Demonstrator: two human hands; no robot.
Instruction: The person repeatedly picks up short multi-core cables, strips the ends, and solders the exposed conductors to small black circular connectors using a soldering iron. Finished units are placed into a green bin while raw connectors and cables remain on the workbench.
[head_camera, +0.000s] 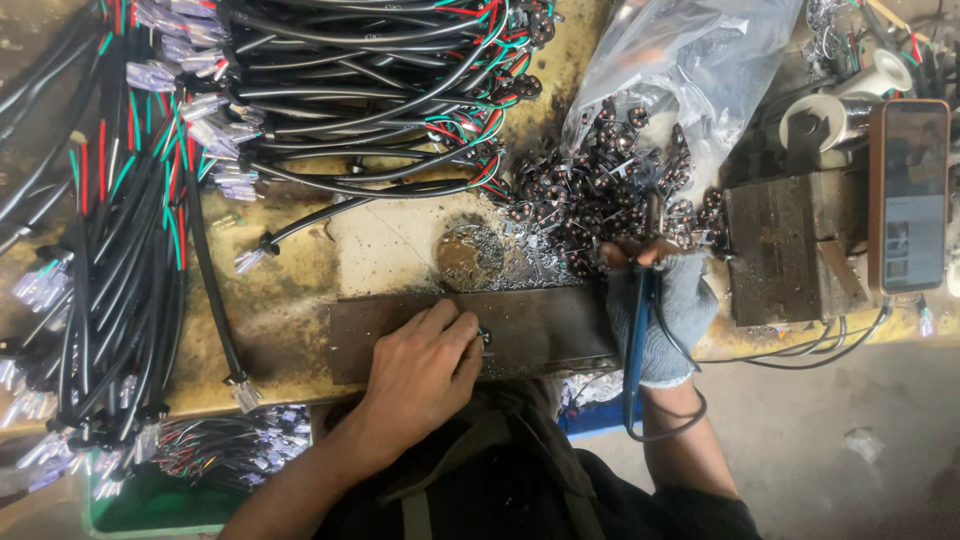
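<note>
Pinching a small dark component (485, 338) in curled fingertips, left hand (420, 375) rests on the dark metal plate (540, 330). Gloved right hand (665, 310), closed round a blue-handled soldering iron (637, 330), sits just right; iron's long axis runs away from the body toward the coil parts pile (600, 185) spilling from the clear plastic bag (700, 60).
</note>
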